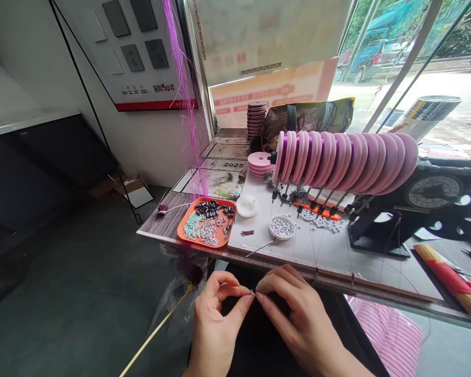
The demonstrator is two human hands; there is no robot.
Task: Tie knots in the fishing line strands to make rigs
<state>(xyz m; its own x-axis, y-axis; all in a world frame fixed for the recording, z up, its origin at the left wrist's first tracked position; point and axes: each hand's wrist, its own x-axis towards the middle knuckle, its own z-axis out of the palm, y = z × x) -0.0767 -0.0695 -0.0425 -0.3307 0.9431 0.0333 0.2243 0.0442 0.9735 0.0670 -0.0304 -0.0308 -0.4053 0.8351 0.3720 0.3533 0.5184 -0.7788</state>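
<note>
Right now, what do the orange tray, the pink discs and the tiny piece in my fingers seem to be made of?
The orange tray is probably smooth plastic: even colour, moulded rim. The pink discs look like matte foam, or perhaps plastic, with thick, rounded edges. The tiny piece may be shiny metal, from its slight glint, but is too small to tell.

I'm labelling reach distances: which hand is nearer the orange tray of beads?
Left. The left hand is almost directly below the orange tray in the picture; the right hand is farther off, below and to the tray's right.
</note>
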